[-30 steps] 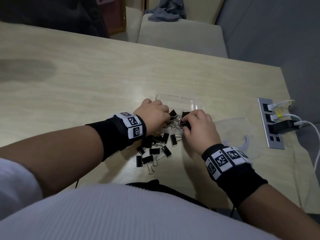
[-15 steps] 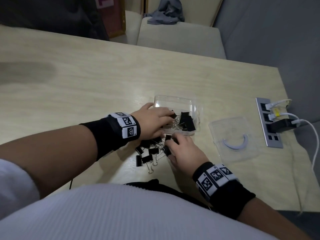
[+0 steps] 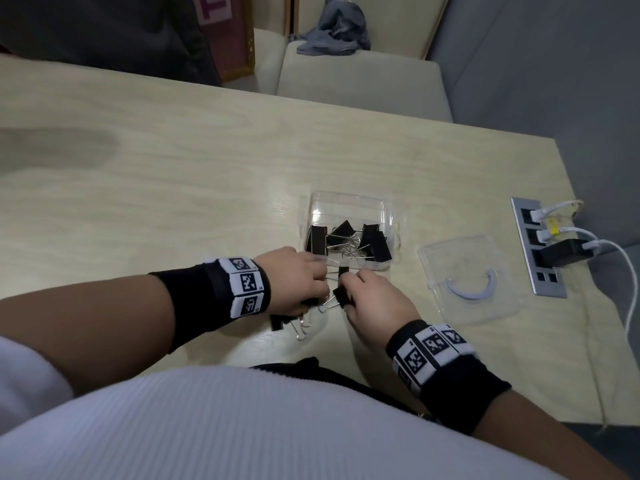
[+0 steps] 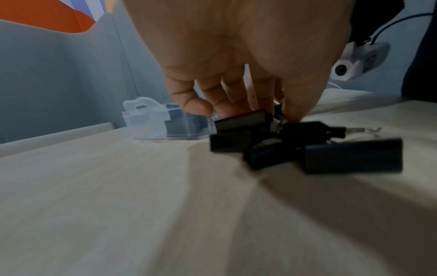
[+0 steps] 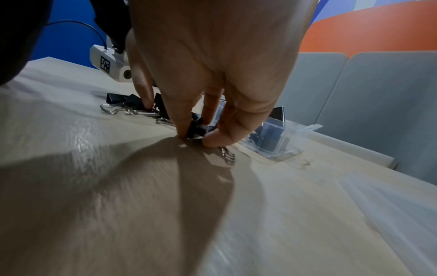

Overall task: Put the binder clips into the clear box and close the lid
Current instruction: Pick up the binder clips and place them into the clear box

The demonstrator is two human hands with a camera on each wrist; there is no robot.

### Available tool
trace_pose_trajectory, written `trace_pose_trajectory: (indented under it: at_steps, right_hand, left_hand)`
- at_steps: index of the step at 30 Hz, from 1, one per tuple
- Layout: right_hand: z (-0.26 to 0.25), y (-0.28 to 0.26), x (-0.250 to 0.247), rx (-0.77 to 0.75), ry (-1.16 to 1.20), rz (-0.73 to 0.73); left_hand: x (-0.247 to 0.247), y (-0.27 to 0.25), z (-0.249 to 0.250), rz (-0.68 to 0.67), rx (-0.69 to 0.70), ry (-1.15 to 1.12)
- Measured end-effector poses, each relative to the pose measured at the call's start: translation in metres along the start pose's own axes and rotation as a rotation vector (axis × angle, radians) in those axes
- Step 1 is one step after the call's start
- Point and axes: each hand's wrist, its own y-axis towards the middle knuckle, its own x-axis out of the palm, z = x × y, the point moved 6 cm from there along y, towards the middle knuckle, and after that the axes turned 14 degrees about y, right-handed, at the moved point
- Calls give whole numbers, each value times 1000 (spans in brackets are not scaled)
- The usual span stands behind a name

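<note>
Head view shows a pale wooden table (image 3: 207, 174) filling most of the scene, with a cream chair (image 3: 360, 81) behind its far edge and a grey cloth (image 3: 332, 29) bunched on the seat. Set into the table at the right is a metal socket strip (image 3: 538, 247) with white cables (image 3: 623, 271) plugged in.

Just left of the strip the clear lid (image 3: 467, 278) lies flat on the table, apart from the clear box (image 3: 349, 230), which stands open near the table's middle. Several black binder clips (image 3: 349, 242) already lie inside the box, their wire handles tangled.

Close in front of the box, both hands work at the loose clips (image 3: 287, 320) left on the table. The left hand (image 3: 294, 282), wearing a black wristband with printed markers (image 3: 246, 285), reaches down over the pile; in the left wrist view its fingertips (image 4: 293, 112) press onto a clip (image 4: 243, 121) on top of the heap, though blur makes it hard to say whether they truly pinch it or only touch it. The right hand (image 3: 377, 303) is beside it, and the right wrist view shows its thumb and forefinger curled round a single clip (image 5: 196, 130) resting on the table, pinching it at the black body.
</note>
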Motion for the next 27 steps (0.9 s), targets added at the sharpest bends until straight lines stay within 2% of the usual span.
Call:
trace_pose_trajectory:
  at_steps: [5,8,13,20,23,27]
  right_hand:
    - [0,-3,-8,2,-20,-16]
    - [2,-4,-12,4,-11,-14]
    - [-1,-4,-25,-29,66,34]
    - [2,-6,-53,-62,214,85]
    - [4,-5,-72,-52,354,162]
    - [11,8,-100,-4,500,369]
  left_hand:
    - [1,2,4,35,-54,14]
    - [4,-1,-1,-13,-127,2]
    - [7,3,-1,-65,-119,-55]
    - [10,-3,-13,-83,-195,-76]
    - [16,-5,-13,-101,-208,-103]
    - [15,-3,-10,-117,-192,-203]
